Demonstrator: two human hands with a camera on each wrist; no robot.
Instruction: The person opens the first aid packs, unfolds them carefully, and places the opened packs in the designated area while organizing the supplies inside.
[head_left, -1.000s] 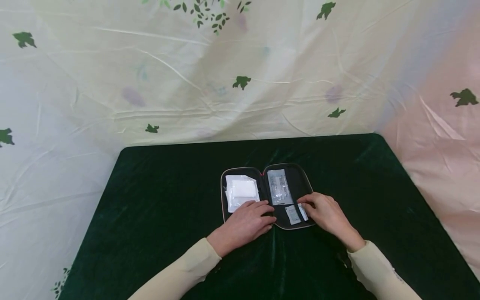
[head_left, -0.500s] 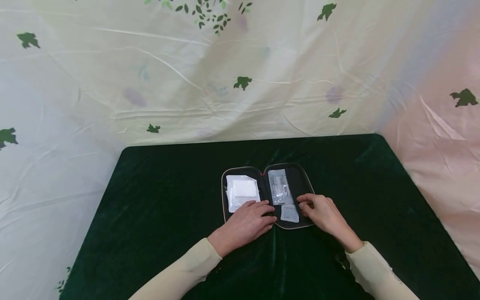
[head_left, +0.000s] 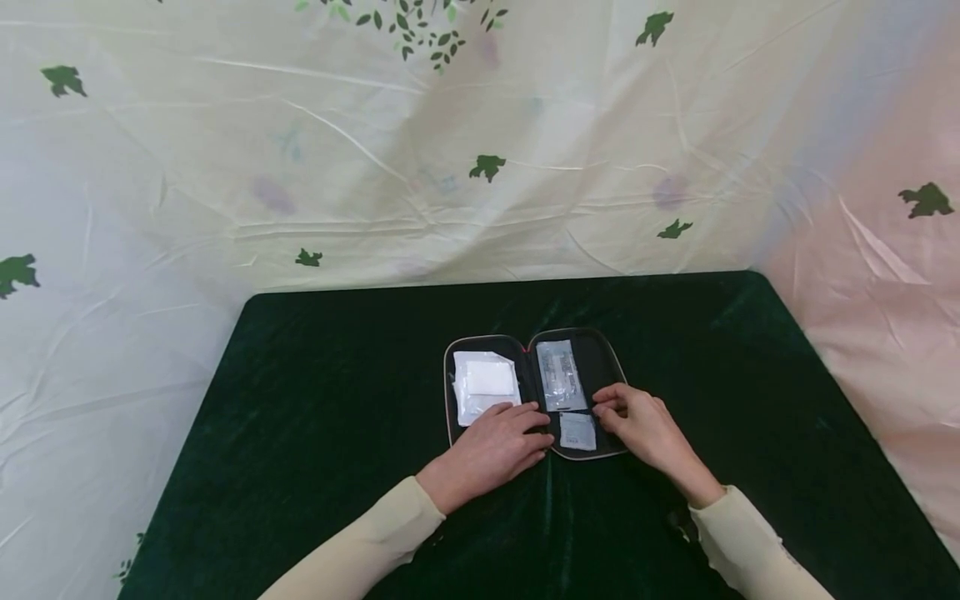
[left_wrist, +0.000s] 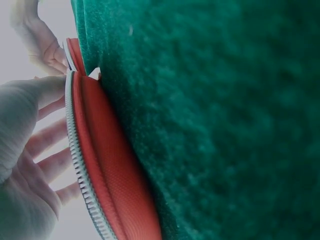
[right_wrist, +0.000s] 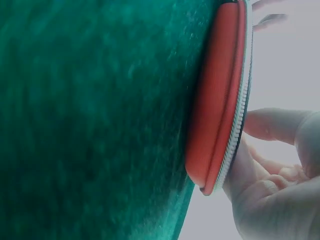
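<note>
A zippered case lies unfolded on the dark cloth, its black lining (head_left: 592, 358) up; the wrist views show a red shell (left_wrist: 112, 160). White packets (head_left: 487, 383) fill its left half. The right half holds a long clear packet (head_left: 559, 375) with a small silvery sachet (head_left: 577, 432) below it. My left hand (head_left: 491, 454) rests over the left half's near edge, fingers spread loosely toward the fold. At the right rim is my right hand (head_left: 648, 425), fingers bent inward and thumb (right_wrist: 275, 125) by the zip. Whether its fingertips pinch anything is hidden.
The dark green velvet cloth (head_left: 360, 383) covers the table around the case. A pale curtain (head_left: 360, 167) printed with leaves and birds hangs behind the far table edge and down both sides.
The small sachet has shifted left and lies straighter, away from my right fingertips. The dark strap seen across it a second ago no longer crosses it. My left hand has stayed put.
</note>
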